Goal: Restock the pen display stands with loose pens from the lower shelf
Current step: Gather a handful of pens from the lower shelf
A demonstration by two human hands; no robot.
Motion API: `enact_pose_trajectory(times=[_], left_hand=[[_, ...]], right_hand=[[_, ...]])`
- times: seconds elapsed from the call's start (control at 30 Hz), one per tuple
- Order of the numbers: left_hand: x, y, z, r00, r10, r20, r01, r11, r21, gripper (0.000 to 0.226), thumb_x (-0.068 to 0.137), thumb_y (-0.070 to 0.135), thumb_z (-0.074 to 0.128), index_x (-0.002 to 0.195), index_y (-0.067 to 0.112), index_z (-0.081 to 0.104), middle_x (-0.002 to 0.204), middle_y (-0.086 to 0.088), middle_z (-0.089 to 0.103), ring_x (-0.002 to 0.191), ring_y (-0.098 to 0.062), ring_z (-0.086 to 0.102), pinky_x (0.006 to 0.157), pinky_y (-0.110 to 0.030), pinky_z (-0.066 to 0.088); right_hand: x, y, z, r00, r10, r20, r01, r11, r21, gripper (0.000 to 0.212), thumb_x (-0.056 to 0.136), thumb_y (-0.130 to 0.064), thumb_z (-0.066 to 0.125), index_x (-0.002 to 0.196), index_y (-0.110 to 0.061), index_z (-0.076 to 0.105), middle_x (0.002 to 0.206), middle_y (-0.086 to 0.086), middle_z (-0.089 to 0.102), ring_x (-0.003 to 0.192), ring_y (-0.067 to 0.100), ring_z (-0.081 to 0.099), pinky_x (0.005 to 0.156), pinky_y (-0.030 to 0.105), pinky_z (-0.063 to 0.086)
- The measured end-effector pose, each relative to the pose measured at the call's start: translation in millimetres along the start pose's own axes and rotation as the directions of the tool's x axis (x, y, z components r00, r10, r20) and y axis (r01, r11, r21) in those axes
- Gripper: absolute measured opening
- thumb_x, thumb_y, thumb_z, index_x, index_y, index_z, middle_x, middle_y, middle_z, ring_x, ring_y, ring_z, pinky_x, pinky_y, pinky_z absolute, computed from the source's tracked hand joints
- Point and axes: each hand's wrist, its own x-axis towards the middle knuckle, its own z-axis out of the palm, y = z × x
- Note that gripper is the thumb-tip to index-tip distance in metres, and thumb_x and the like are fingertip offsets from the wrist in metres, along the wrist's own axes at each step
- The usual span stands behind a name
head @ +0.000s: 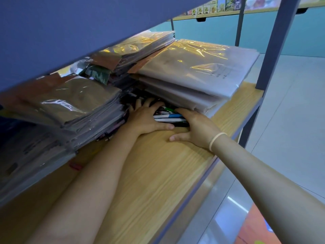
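Pens [168,117] are lying bunched; we are cupping left hand [146,118] and right hand [195,128] around them, gathering, not yet lifting.

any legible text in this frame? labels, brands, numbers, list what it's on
None can be read.
Top plastic-wrapped pack: a printed triangle mark and lines of small print, too blurred to read.
Left packs: dark printed labels, blurred.
Loose pens between the hands: no markings can be made out.
Picture cards on the far shelf: too small to read.
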Motion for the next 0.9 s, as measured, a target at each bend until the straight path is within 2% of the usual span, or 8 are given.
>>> enact_pose_trajectory(times=[0.1,0.17,0.27,0.4,0.53,0.63,0.8,0.9], left_hand=[[-5.4,1.8,1.8,1.0,0.005,-0.027,-0.005,1.0,0.012,0.112,0.053,0.098,0.052,0.147,0.04,0.037,0.162,0.004,0.024,0.15,-0.026,0.009,0.119,-0.059,0.008],[-13.6,2.1,0.9,0.998,0.03,-0.05,-0.028,0.999,0.039,0.115,0.045,0.102,0.036,0.138,0.035,0.045,0.152,0.0,0.038,0.144,-0.024,0.025,0.119,-0.055,0.01],[-32.2,1.5,4.6,0.989,0.11,-0.094,-0.102,0.991,0.083,0.107,0.05,0.101,0.028,0.123,0.027,0.053,0.125,-0.002,0.051,0.124,-0.025,0.046,0.118,-0.048,0.012],[-61.0,7.3,9.6,0.982,0.131,-0.134,-0.121,0.99,0.079,0.098,0.059,0.098,0.026,0.119,0.027,0.055,0.109,-0.001,0.049,0.107,-0.026,0.05,0.094,-0.036,0.031],[-77.9,19.2,3.2,0.989,0.109,-0.096,-0.104,0.993,0.054,0.078,0.067,0.092,0.047,0.116,0.033,0.059,0.109,0.002,0.057,0.105,-0.024,0.055,0.091,-0.034,0.039],[-88.8,24.2,-0.8,0.993,0.08,-0.091,-0.091,0.989,-0.116,0.069,0.065,0.084,0.064,0.115,0.036,0.062,0.105,0.011,0.058,0.098,-0.017,0.059,0.083,-0.035,0.048],[-93.5,25.9,-6.3,0.999,0.028,-0.02,-0.032,0.973,-0.229,0.066,0.063,0.072,0.078,0.114,0.034,0.064,0.114,0.013,0.058,0.099,-0.013,0.057,0.084,-0.035,0.05],[-91.5,29.0,-8.0,0.999,0.014,0.028,-0.006,0.959,-0.284,0.053,0.063,0.068,0.082,0.095,0.032,0.061,0.099,0.012,0.057,0.084,-0.011,0.055,0.065,-0.031,0.043]], right_hand=[[-4.2,-2.9,-2.0,1.0,-0.007,-0.011,0.007,1.0,-0.016,0.085,0.075,-0.051,0.08,0.146,-0.019,0.044,0.139,0.008,0.055,0.127,0.023,0.048,0.1,0.023,0.034],[-8.0,-5.7,-3.5,1.0,-0.029,-0.008,0.029,0.999,-0.026,0.078,0.079,-0.047,0.078,0.143,-0.016,0.048,0.136,0.008,0.057,0.125,0.023,0.049,0.098,0.022,0.033],[-17.4,-7.7,-4.6,0.999,-0.037,0.0,0.037,0.998,-0.044,0.074,0.079,-0.047,0.078,0.14,-0.014,0.052,0.132,0.009,0.059,0.125,0.024,0.048,0.099,0.024,0.033],[-33.2,-6.7,-4.1,0.999,-0.054,-0.002,0.054,0.995,-0.078,0.075,0.073,-0.053,0.079,0.133,-0.012,0.058,0.119,0.009,0.061,0.117,0.027,0.049,0.095,0.024,0.033],[-48.0,-5.6,-5.0,0.997,-0.076,-0.008,0.075,0.995,-0.062,0.081,0.068,-0.053,0.082,0.132,-0.008,0.059,0.117,0.013,0.06,0.112,0.029,0.052,0.096,0.026,0.034],[-60.1,-2.4,-9.7,0.998,-0.058,-0.031,0.056,0.996,-0.066,0.079,0.072,-0.052,0.079,0.135,-0.01,0.057,0.122,0.012,0.061,0.116,0.029,0.052,0.102,0.035,0.037],[-70.6,6.2,-14.7,0.989,0.018,-0.145,-0.018,1.0,0.003,0.036,0.091,-0.017,0.069,0.126,-0.008,0.064,0.117,0.011,0.063,0.115,0.03,0.052,0.099,0.026,0.034],[-69.8,6.8,-12.9,0.984,0.036,-0.176,-0.038,0.999,-0.007,0.027,0.094,-0.009,0.063,0.12,-0.007,0.067,0.114,0.013,0.063,0.114,0.029,0.051,0.094,0.021,0.03]])
